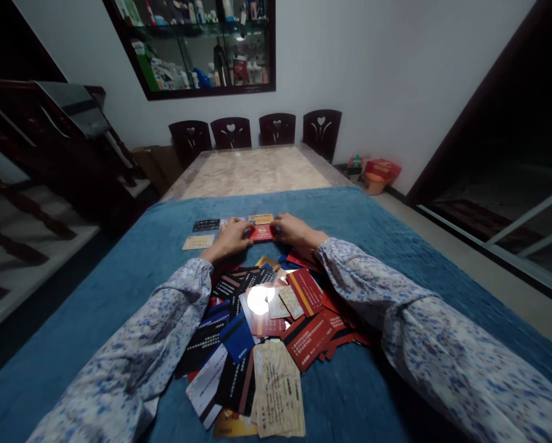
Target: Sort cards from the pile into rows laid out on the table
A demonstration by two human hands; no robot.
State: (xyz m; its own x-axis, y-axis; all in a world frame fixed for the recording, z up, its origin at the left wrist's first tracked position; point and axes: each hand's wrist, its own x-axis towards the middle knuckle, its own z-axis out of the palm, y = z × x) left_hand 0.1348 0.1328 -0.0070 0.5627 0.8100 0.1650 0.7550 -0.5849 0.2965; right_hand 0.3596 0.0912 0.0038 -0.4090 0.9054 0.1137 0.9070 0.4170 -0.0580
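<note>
A red card (261, 232) lies flat on the blue cloth, just below a yellow card (260, 218). My left hand (235, 239) pinches its left edge with bent fingers, and my right hand (295, 229) has its right edge. To the left of my left hand lie a black card (206, 225) and a cream card (198, 242); another pale card is partly hidden behind that hand. Between my forearms spreads a heap of overlapping cards, with a red striped card (304, 291), a blue card (237, 338) and a cream card stack (279, 391) on top.
The blue cloth (119, 289) covers the near part of a long table, whose stone-patterned top (257, 169) shows beyond it. Several dark chairs (277, 129) stand at the far end. A red bag (383, 167) sits on the floor at the right, and a wooden railing (31, 129) is at the left.
</note>
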